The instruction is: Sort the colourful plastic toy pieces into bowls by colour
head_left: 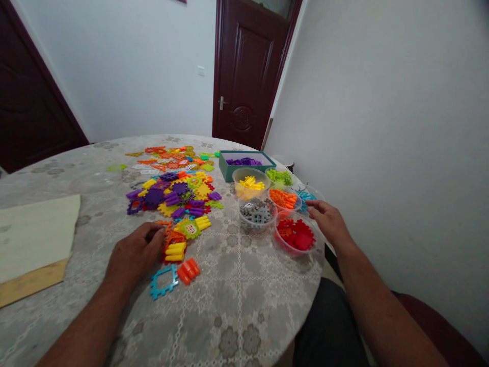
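Observation:
My left hand (133, 252) rests on the table with its fingers curled in at the left side of a small heap of building pieces. Its fingertips touch an orange openwork piece (173, 237); whether they grip it is hidden. Beside it lie yellow ridged pieces (175, 251), a lime piece with a white window (190, 229), a blue square frame (164, 282) and an orange ridged piece (188, 270). My right hand (328, 219) is at the bowl of blue pieces (305, 199), fingers stretched out and apart, with nothing visible in them.
Clear bowls hold red (296, 234), grey (257, 213), orange (284, 199), yellow (251, 184) and lime (279, 177) pieces. A green box (228, 171) holds purple ones. A mixed pile (173, 193) lies mid-table, more pieces behind. Cardboard (38, 234) lies left; the table edge curves right.

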Available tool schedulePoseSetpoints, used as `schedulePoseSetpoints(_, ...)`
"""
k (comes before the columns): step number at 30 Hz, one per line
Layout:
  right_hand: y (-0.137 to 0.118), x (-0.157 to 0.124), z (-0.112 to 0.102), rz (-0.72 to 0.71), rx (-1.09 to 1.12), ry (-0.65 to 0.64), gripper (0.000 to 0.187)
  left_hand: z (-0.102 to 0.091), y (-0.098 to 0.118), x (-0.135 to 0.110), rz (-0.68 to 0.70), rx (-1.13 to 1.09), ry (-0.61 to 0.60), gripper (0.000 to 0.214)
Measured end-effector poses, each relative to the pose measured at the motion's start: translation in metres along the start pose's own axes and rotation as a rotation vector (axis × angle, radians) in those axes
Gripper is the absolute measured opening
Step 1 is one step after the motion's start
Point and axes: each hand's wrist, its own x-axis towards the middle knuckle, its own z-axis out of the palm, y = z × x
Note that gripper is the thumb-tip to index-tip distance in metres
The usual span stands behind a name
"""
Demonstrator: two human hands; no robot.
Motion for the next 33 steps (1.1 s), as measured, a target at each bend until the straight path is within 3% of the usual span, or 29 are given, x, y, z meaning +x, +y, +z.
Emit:
schedulePoseSetpoints(5, -0.021, 0.044, 0.014, -0.422, -0.521, -0.204, 0.04, -0.002, 0.001, -0.001, 0.002, -0.01, 0.015, 0.038)
schedulePoseSetpoints(10, -0.031, 0.065, 0.04, -0.47, -0.751, -0.298, 0.037, 0.001, -0.001, -0.002, 0.015, -0.043, 0.031, 0.039)
schedulePoseSetpoints(16, -0.027, 0.079, 0.039, -0.391, -0.785, -0.173, 0.035, 0.006, -0.008, 0.001, 0.031, -0.036, 0.047, 0.042)
schedulePoseSetpoints(21, -0.026, 0.093, 0.04, -0.432, -0.752, -0.215, 0.033, 0.007, -0.009, 0.001, 0.038, -0.047, 0.047, 0.042)
schedulePoseSetpoints(24, -0.026, 0.098, 0.043, -0.46, -0.718, -0.216, 0.039, 0.007, -0.009, 0.002, 0.052, -0.051, 0.055, 0.041)
schedulePoseSetpoints(27, -0.029, 0.098, 0.042, -0.46, -0.692, -0.117, 0.047, 0.008, -0.01, 0.003, 0.057, -0.044, 0.063, 0.041)
schedulePoseSetpoints(30, -0.042, 0.084, 0.037, -0.472, -0.661, -0.021, 0.047, 0.009, -0.008, 0.002, 0.057, -0.041, 0.07, 0.041)
schedulePoseSetpoints(33, -0.072, 0.042, 0.04, -0.572, -0.517, 0.08, 0.04, 0.008, -0.005, -0.003, 0.055, -0.075, 0.087, 0.039)
